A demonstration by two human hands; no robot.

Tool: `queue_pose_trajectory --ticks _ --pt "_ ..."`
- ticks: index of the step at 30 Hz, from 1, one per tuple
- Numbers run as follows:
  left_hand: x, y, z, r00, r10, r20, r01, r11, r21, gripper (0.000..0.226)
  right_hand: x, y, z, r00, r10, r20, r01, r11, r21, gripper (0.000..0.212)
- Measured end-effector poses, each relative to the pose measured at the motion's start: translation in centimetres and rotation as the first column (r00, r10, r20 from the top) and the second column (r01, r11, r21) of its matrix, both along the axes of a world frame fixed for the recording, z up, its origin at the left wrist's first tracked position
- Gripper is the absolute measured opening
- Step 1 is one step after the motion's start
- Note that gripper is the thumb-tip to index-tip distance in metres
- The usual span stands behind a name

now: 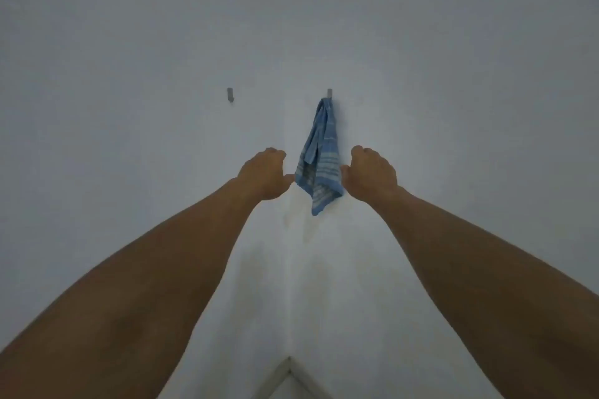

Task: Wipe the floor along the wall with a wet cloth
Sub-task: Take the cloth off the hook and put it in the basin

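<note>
A blue cloth with pale stripes [321, 159] hangs from a small metal hook [329, 93] on the white wall. My left hand [264, 173] is just left of the cloth's lower part, thumb close to its edge. My right hand [372, 172] is just right of it, thumb touching or nearly touching the cloth. Both hands have curled fingers and neither grips the cloth. Both bare forearms reach up from the bottom corners.
A second, bare hook [230, 94] sits on the wall to the left. The wall corner runs down to a sliver of floor and skirting [289, 376] at the bottom centre.
</note>
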State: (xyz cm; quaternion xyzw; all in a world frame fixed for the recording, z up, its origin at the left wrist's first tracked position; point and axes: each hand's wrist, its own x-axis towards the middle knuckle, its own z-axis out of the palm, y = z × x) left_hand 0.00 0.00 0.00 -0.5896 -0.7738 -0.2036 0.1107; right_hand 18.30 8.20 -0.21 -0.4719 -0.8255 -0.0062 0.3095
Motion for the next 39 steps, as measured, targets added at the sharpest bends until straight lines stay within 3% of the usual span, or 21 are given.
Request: queue_pose_trajectory --ticks 4,11,19,21,23,25,30,33,36,39 --pt "-1.7 7.0 1.0 0.996 0.003 0.090 -0.002 1.000 -0.001 0.064 -2.5 6.8 0.0 0.999 0.009 -0.053 -0.012 0.999 -0.045 0.023" --pt "-3.9 18.9 2.4 0.987 -0.032 0.159 0.025 0.999 0.044 0.052 -7.4 16.8 0.4 0.991 0.031 -0.130 -0.048 0.990 -0.132 0.031" --pt "-4.8 25.4 1.8 0.869 -0.086 0.487 0.058 0.996 0.072 0.066 -10.3 20.9 -0.9 0.977 0.056 -0.206 -0.094 0.979 -0.179 0.019" --pt "-5.0 25.9 1.5 0.852 -0.106 0.513 0.052 0.992 0.119 0.055 -10.3 21.4 -0.7 0.971 0.075 -0.225 -0.111 0.982 -0.153 0.009" --pt "-5.3 25.8 1.8 0.847 -0.130 0.515 0.049 0.984 0.169 0.029 -10.0 21.3 0.0 0.951 0.088 -0.296 -0.127 0.985 -0.115 0.014" --pt "-5.9 25.1 2.4 0.827 -0.149 0.542 0.038 0.977 0.211 0.019 -9.5 20.9 1.0 0.919 0.097 -0.383 -0.125 0.991 -0.048 0.014" --pt "-7.1 21.4 4.9 0.715 -0.218 0.664 -0.004 0.949 0.316 0.031 -8.8 19.2 3.8 0.793 0.128 -0.596 -0.110 0.992 0.068 0.013" --pt "-7.6 18.1 5.5 0.662 -0.255 0.705 -0.006 0.938 0.346 0.029 -8.3 17.0 4.3 0.768 0.160 -0.620 -0.158 0.986 0.058 0.018" --pt "-8.1 14.7 4.1 0.648 -0.212 0.732 -0.015 0.957 0.290 0.022 -7.8 14.2 2.9 0.804 0.172 -0.569 -0.237 0.971 -0.041 0.028" --pt "-8.5 11.7 0.5 0.654 -0.104 0.749 -0.013 0.989 0.149 0.046 -7.9 11.8 -0.3 0.829 0.128 -0.545 -0.300 0.923 -0.239 0.030"
